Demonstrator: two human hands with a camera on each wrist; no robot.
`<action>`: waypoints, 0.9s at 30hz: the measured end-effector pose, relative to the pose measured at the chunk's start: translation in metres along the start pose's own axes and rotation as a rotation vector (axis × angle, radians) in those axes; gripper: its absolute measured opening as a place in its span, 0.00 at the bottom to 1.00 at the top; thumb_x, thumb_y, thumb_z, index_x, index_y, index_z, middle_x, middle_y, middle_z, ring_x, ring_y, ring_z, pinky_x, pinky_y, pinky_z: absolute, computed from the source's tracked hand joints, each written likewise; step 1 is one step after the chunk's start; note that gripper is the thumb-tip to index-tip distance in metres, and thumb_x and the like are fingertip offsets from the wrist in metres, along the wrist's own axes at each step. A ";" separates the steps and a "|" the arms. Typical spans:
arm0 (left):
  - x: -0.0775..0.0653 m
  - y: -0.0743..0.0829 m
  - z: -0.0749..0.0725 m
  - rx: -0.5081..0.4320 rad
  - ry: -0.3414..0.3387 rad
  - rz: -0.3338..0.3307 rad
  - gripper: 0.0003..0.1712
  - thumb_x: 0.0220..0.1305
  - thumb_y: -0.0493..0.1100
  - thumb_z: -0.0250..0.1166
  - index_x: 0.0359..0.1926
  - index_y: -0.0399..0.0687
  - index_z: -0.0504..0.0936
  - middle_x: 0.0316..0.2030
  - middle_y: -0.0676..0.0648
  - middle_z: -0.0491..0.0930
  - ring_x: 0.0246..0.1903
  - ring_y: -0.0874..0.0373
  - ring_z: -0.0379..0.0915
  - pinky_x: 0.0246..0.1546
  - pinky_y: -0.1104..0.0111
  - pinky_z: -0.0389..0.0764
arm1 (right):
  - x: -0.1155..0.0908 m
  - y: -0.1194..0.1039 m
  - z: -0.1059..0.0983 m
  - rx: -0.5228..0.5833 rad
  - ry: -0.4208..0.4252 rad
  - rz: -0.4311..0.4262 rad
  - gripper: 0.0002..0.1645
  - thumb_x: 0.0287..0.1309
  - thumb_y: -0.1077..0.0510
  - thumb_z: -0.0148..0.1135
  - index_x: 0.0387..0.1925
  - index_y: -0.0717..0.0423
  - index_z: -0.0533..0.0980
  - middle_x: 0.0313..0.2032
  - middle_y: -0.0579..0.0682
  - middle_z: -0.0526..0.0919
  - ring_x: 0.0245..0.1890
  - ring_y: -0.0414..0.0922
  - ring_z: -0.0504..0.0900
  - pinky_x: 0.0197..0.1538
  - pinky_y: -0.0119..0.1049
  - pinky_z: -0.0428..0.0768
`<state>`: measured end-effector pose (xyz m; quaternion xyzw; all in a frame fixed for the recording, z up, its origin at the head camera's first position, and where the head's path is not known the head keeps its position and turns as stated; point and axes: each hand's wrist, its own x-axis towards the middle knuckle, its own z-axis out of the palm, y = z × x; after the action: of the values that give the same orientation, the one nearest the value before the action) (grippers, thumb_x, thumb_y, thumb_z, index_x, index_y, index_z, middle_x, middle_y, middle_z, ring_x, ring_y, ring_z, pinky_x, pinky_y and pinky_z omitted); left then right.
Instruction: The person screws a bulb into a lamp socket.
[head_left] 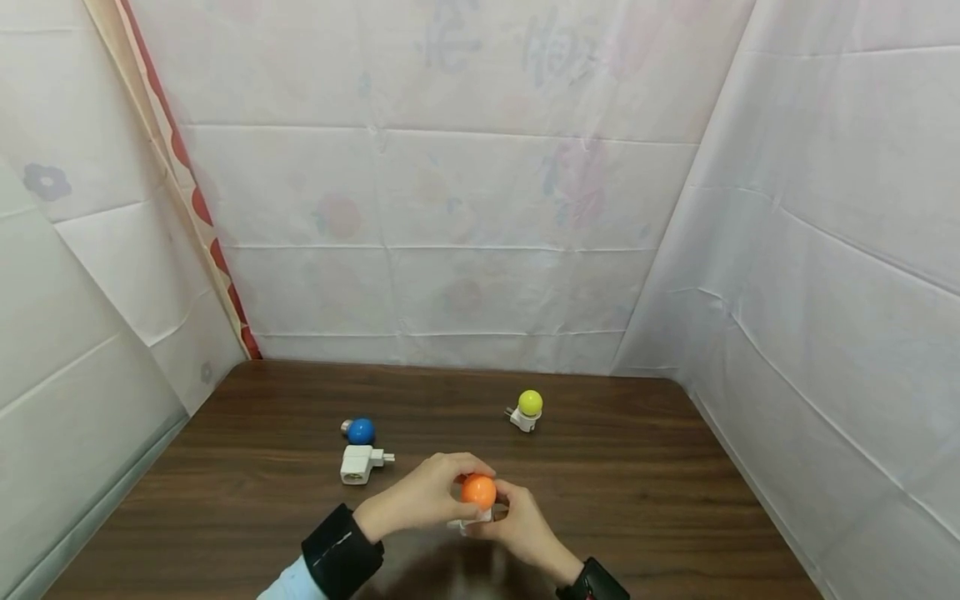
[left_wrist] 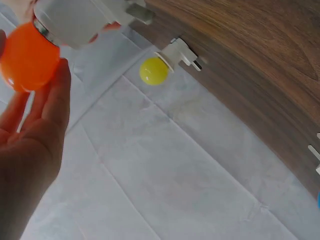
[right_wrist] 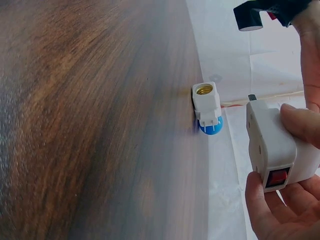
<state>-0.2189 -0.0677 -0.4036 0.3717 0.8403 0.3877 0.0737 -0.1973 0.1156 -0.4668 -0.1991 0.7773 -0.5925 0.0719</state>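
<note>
My left hand (head_left: 427,493) curls its fingers and thumb round an orange light bulb (head_left: 478,492), near the front of the table. The bulb's metal base meets a white plug-in lamp socket (left_wrist: 75,22) in the left wrist view. My right hand (head_left: 525,527) grips that socket between thumb and fingers; in the right wrist view a red switch (right_wrist: 278,176) shows on its end. The socket's plug prongs point away from the bulb. In the head view the hands hide most of the socket.
A yellow bulb (head_left: 530,403) sits in another white socket (head_left: 522,421) at the back right. To the left, a blue bulb (head_left: 362,432) lies just behind a separate white socket (head_left: 356,464) with an open threaded hole. White sheets (head_left: 465,183) hang around the wooden table (head_left: 637,467).
</note>
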 end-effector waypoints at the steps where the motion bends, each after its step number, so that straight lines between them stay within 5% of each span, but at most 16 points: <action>1: 0.000 0.000 -0.001 -0.002 -0.013 0.006 0.24 0.51 0.47 0.70 0.50 0.47 0.78 0.45 0.54 0.78 0.41 0.65 0.73 0.40 0.68 0.79 | 0.001 0.002 0.000 0.000 0.000 -0.006 0.25 0.43 0.63 0.69 0.46 0.61 0.74 0.43 0.56 0.81 0.37 0.34 0.80 0.38 0.27 0.80; 18: 0.002 -0.004 -0.001 -0.041 -0.034 0.003 0.27 0.50 0.43 0.70 0.53 0.48 0.76 0.50 0.50 0.77 0.44 0.65 0.72 0.42 0.72 0.77 | 0.001 0.007 0.001 -0.001 0.008 0.006 0.25 0.42 0.61 0.70 0.47 0.60 0.75 0.44 0.56 0.80 0.38 0.34 0.80 0.38 0.27 0.80; 22: 0.002 -0.004 0.002 -0.052 0.017 0.009 0.28 0.50 0.45 0.70 0.54 0.48 0.75 0.50 0.51 0.76 0.44 0.64 0.72 0.43 0.72 0.77 | 0.001 0.006 -0.001 -0.002 0.008 0.003 0.25 0.43 0.59 0.70 0.46 0.59 0.75 0.44 0.56 0.80 0.39 0.36 0.81 0.39 0.29 0.80; 27: 0.000 0.000 0.009 -0.033 0.164 -0.012 0.28 0.50 0.46 0.70 0.53 0.45 0.76 0.47 0.49 0.77 0.44 0.59 0.75 0.45 0.64 0.78 | 0.003 0.006 -0.003 -0.008 0.020 0.005 0.25 0.43 0.59 0.70 0.46 0.60 0.75 0.43 0.55 0.81 0.40 0.37 0.80 0.40 0.30 0.81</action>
<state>-0.2155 -0.0620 -0.4100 0.3325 0.8393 0.4300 0.0132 -0.2020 0.1185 -0.4718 -0.1914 0.7809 -0.5911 0.0649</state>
